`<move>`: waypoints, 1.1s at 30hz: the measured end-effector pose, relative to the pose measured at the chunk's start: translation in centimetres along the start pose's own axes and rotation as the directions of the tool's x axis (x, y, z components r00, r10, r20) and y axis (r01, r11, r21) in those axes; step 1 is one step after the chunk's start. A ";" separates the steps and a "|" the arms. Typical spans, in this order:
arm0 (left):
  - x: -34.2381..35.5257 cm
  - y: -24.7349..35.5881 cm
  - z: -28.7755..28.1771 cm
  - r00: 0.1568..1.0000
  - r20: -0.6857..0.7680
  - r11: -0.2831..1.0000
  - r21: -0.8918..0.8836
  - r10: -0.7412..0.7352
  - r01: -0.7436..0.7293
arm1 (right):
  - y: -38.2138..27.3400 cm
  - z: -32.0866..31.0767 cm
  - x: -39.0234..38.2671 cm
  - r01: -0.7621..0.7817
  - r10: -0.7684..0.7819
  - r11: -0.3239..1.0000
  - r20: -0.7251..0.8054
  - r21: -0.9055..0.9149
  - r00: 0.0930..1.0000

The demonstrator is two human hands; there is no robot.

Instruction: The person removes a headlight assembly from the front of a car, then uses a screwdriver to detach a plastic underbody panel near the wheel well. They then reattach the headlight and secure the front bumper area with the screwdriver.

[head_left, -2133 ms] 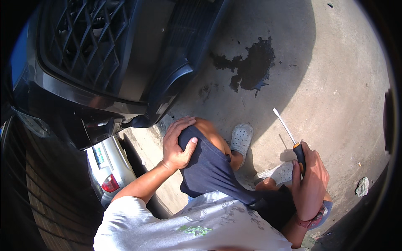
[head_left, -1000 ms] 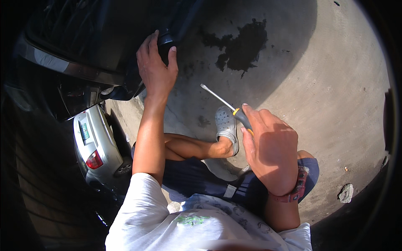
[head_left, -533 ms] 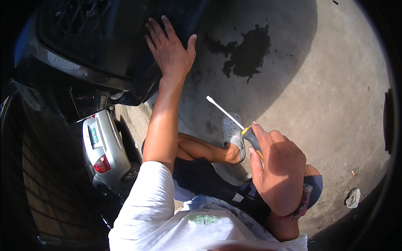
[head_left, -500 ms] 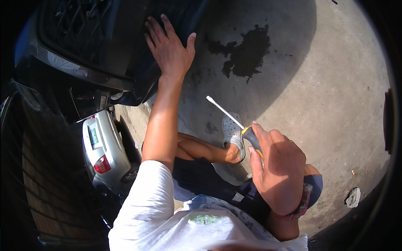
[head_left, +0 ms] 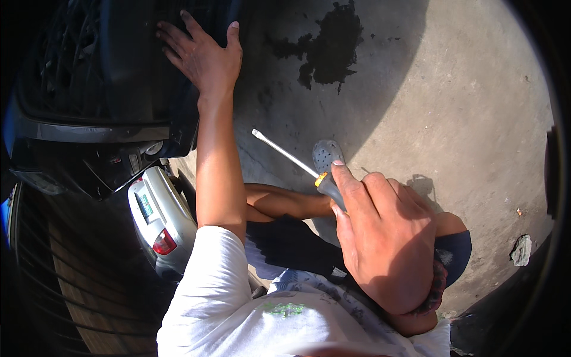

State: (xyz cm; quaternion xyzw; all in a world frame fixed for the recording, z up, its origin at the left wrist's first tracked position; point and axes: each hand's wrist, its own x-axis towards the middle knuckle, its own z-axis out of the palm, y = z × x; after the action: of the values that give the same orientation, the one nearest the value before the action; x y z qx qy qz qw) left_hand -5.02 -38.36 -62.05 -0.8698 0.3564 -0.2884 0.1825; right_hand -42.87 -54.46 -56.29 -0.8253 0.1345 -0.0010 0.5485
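Note:
With its fingers spread, my left hand (head_left: pixel 208 62) lies against the dark front end of a car (head_left: pixel 134 65), beside its mesh grille. My right hand (head_left: pixel 386 238) is wrapped round the black and yellow handle of a flathead screwdriver (head_left: pixel 285 153). The metal shaft points up and to the left, its flat tip in the air between my left forearm and the ground. Part of the handle is hidden inside my fist.
Behind the dark car stands a silver car (head_left: pixel 156 211) with a red tail light. Metal bars (head_left: pixel 71 285) run along the left side. A dark wet stain (head_left: pixel 333 44) marks the concrete floor (head_left: pixel 476 119). My grey clog (head_left: pixel 326 154) is below the screwdriver, and a pale stone (head_left: pixel 521 250) lies at right.
My right hand has moved a little left with the screwdriver. The view has shifted, so my left hand and the dark car appear further left; that hand stays spread against the car.

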 end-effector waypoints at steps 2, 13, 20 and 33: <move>-0.8 -0.5 -0.6 0.998 0.029 0.999 0.007 -0.051 0.050 | 0.0 -0.1 0.1 -0.006 0.005 1.000 0.015 0.019 1.000; -2.4 0.6 -2.0 0.994 0.091 0.998 -0.020 -0.064 0.067 | 0.4 -0.1 1.2 0.049 -0.049 0.999 -0.007 0.016 0.999; 1.0 1.5 -1.3 0.998 0.056 0.999 -0.045 0.016 -0.013 | 0.4 0.2 1.6 0.081 -0.082 0.996 -0.030 -0.030 0.996; 2.4 1.4 -3.4 0.989 0.143 0.992 -0.122 0.022 -0.005 | 2.0 0.6 2.8 -0.032 0.018 0.989 -0.094 -0.142 0.995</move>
State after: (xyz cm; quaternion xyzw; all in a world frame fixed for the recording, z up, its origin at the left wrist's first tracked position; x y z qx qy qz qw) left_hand -6.50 -41.44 -59.32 -0.8955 0.3649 -0.2012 0.1565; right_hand -40.48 -55.30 -58.72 -0.8598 0.1699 -0.0229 0.4810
